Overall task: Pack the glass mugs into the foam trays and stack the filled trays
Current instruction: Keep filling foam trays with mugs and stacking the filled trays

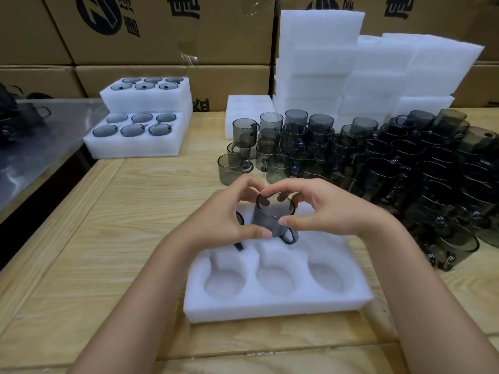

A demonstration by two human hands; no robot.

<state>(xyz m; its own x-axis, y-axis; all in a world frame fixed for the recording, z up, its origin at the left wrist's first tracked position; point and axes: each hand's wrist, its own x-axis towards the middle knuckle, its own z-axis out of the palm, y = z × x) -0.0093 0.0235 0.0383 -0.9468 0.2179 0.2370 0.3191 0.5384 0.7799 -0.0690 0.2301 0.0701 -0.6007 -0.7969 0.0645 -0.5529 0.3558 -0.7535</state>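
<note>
A white foam tray lies on the wooden table in front of me, its three near pockets empty. Over the tray's far middle pocket I hold a smoky grey glass mug, handle towards me. My left hand grips the mug's left side, thumb in front. My right hand grips its right side, fingertips on the rim. A second mug sits in the far left pocket, mostly hidden behind my left hand. Many loose grey mugs stand in stacked rows to the right.
Two stacks of filled trays stand at the far left. Tall piles of foam trays rise behind the loose mugs. Cardboard boxes wall off the back. A steel surface adjoins the table's left edge.
</note>
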